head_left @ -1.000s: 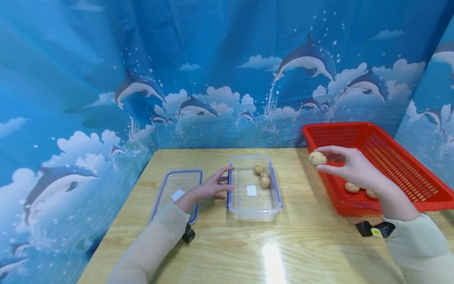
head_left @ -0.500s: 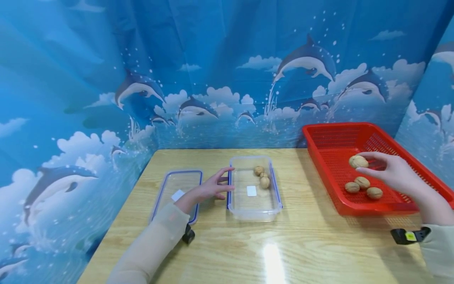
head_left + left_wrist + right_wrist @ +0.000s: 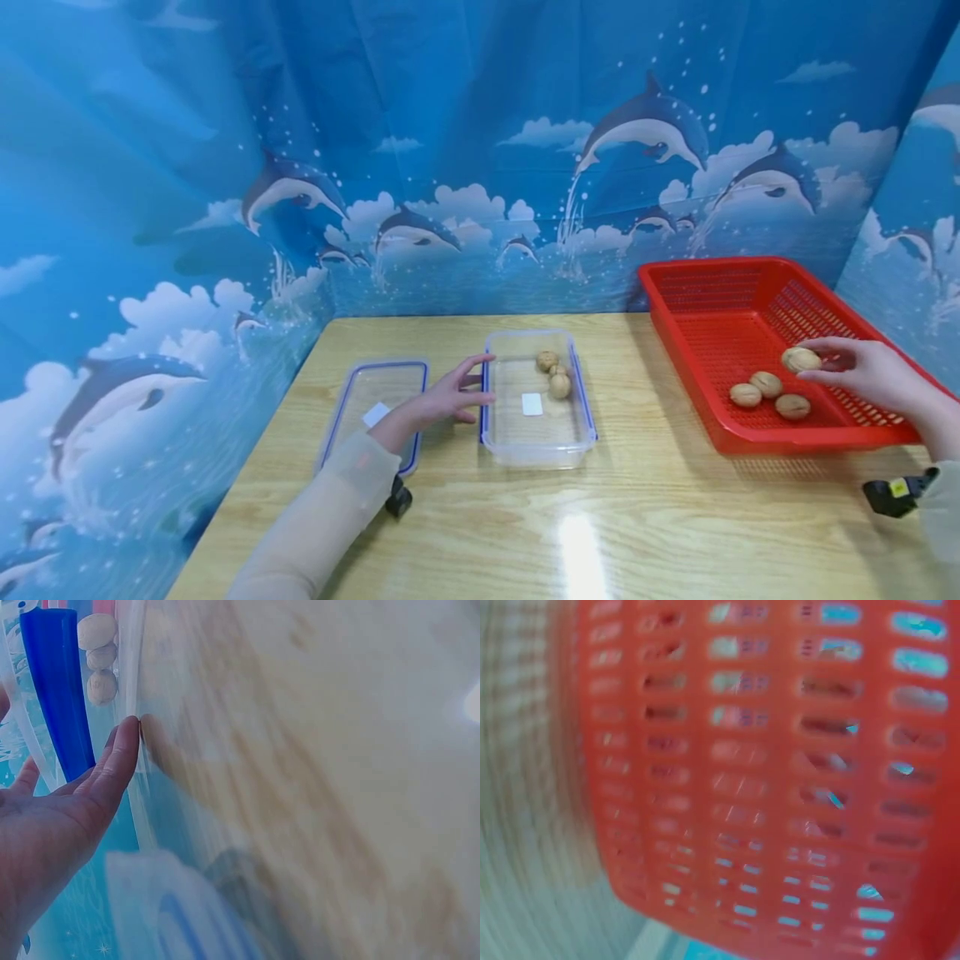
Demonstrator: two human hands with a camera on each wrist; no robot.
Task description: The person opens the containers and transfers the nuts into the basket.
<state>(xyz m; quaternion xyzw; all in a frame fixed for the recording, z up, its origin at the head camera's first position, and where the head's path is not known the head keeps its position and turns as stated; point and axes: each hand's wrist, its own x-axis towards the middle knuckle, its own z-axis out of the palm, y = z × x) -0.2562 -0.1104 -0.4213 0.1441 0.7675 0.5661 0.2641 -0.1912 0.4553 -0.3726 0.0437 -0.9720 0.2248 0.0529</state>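
My right hand pinches a walnut between thumb and fingers over the red basket. Just left of it and lower, three walnuts lie grouped on the basket floor. Fingertips of my left hand touch the left side of a clear plastic container with blue clips; the fingers are spread and fairly straight. Inside that container, three walnuts sit along its right side. In the left wrist view the left hand rests against the container wall beside a blue clip.
A clear lid with a blue seal lies left of the container, partly under the left forearm. The wooden table backs onto a dolphin-print curtain. Basket mesh fills most of the right wrist view.
My right hand has moved right with the pinched walnut, from the basket's left rim to over its right part, uncovering the walnuts below. My left hand stays at the container.
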